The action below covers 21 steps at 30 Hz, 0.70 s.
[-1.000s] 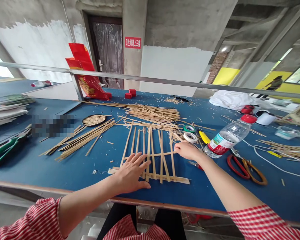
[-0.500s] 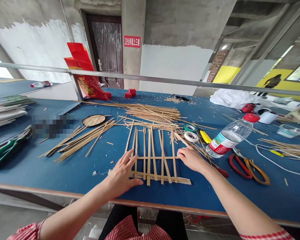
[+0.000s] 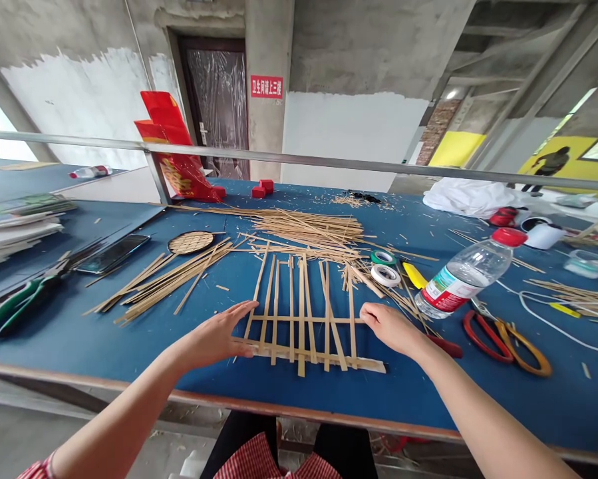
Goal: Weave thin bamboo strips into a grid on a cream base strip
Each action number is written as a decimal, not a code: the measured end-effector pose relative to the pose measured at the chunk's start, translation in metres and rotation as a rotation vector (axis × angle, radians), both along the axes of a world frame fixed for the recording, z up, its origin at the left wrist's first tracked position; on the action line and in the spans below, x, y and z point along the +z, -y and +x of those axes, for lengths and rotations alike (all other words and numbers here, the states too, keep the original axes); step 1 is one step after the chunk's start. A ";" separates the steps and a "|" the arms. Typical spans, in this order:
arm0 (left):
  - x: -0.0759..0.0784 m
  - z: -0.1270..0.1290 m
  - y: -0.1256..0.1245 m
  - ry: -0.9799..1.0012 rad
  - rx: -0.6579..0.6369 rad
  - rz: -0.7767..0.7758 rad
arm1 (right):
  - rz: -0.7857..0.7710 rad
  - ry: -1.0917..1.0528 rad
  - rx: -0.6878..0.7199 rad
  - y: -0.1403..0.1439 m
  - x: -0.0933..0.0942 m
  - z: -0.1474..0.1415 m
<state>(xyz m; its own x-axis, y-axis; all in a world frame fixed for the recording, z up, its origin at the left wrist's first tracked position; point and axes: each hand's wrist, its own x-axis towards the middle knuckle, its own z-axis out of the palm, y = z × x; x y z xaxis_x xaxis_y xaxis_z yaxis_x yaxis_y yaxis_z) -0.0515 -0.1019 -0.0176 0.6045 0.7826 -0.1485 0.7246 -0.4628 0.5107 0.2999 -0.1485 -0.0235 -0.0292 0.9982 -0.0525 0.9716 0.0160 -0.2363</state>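
Note:
Several narrow bamboo strips (image 3: 292,299) lie side by side on the blue table, pointing away from me. Their near ends cross a wider strip with whitish tape (image 3: 371,364) along the front. One thin cross strip (image 3: 316,320) runs sideways through the row. At its right end, my right hand (image 3: 389,327) is closed, pinching the tip; the fingertips are partly hidden. My left hand (image 3: 221,338) is open at the left edge of the row, fingers straight, with the thumb at the left end of the taped strip.
Behind the row lies a pile of bamboo strips (image 3: 308,226). Tape rolls (image 3: 385,275), a water bottle (image 3: 465,273) and scissors (image 3: 508,339) stand or lie at right. To the left are more strips (image 3: 179,279), a round woven piece (image 3: 191,242), a phone (image 3: 114,254) and green-handled pliers (image 3: 24,299).
My left hand has shifted left off the leftmost strips, uncovering them and the cross strip's left end. My right hand remains at the right end, its fingers more curled. The view moved slightly.

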 end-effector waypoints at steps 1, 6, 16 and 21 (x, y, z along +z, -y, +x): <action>0.001 0.000 0.001 -0.001 0.000 -0.011 | -0.008 -0.005 -0.003 0.000 0.000 -0.001; 0.000 0.003 0.005 0.025 0.009 -0.012 | 0.002 -0.010 -0.001 0.000 -0.005 -0.005; 0.004 0.011 0.012 0.032 -0.048 -0.028 | 0.067 0.019 0.081 0.002 -0.012 -0.008; -0.005 0.014 0.013 -0.003 -0.077 0.114 | 0.160 0.034 0.095 0.009 -0.013 -0.004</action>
